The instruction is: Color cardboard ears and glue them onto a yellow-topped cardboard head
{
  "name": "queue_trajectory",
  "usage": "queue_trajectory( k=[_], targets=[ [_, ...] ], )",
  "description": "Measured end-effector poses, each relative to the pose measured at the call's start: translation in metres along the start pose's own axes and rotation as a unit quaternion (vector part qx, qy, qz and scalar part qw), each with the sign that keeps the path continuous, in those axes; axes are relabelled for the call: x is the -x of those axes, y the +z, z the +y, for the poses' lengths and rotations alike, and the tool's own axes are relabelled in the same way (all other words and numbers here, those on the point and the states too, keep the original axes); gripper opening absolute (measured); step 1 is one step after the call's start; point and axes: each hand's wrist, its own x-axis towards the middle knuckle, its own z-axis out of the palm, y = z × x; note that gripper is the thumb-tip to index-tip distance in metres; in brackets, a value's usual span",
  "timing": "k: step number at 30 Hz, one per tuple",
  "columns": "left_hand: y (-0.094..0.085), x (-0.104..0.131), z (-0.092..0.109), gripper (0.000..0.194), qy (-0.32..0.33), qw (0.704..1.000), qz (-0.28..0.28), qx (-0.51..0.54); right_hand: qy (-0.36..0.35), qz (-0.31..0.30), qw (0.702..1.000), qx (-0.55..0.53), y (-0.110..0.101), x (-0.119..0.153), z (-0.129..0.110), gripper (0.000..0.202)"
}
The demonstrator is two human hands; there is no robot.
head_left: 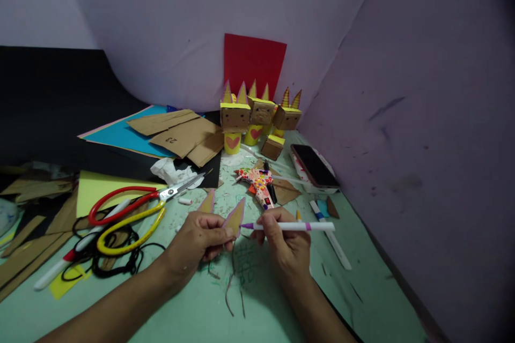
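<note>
From where I stand, the left hand (pixel 207 236) pinches a purple-edged cardboard triangle (pixel 234 218) just below the centre of the frame; a second triangle (pixel 207 201) shows behind that hand, though I can't tell whether it's gripped too. The right hand (pixel 287 244) holds a white marker (pixel 293 226), its purple tip at the triangle's edge. "23" is printed on a cardboard piece (pixel 193 134) left of centre; green scribbles (pixel 245 260) on the desk (pixel 193 313), lower centre, I can't read.

A scuffed lilac wall (pixel 442 118) borders the green tabletop (pixel 201 316).
</note>
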Motion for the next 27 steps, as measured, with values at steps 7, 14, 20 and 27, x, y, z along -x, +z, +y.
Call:
queue_trajectory(
  k=[7, 14, 20, 27],
  targets=[
    [0.0013, -0.0007, 0.0017, 0.026, -0.002, 1.000, 0.008, 0.008, -0.007, 0.016, 1.000, -0.015, 0.0002, 0.0005, -0.0032, 0.030],
    [0.0012, 0.0017, 0.0029, 0.027, 0.015, 1.000, 0.006, 0.011, -0.033, 0.028, 0.999, 0.018, 0.0012, 0.0003, -0.0005, 0.027],
    [0.0022, 0.0000, 0.0040, 0.026, 0.009, 1.000, 0.016, 0.025, -0.072, 0.038, 0.997, -0.004, -0.0022, 0.0006, -0.0019, 0.028],
    [-0.0010, -0.0013, -0.0004, 0.027, 0.015, 1.000, 0.007, 0.002, -0.123, -0.027, 0.989, 0.070, -0.0062, -0.0003, 0.0040, 0.022]
  ],
)
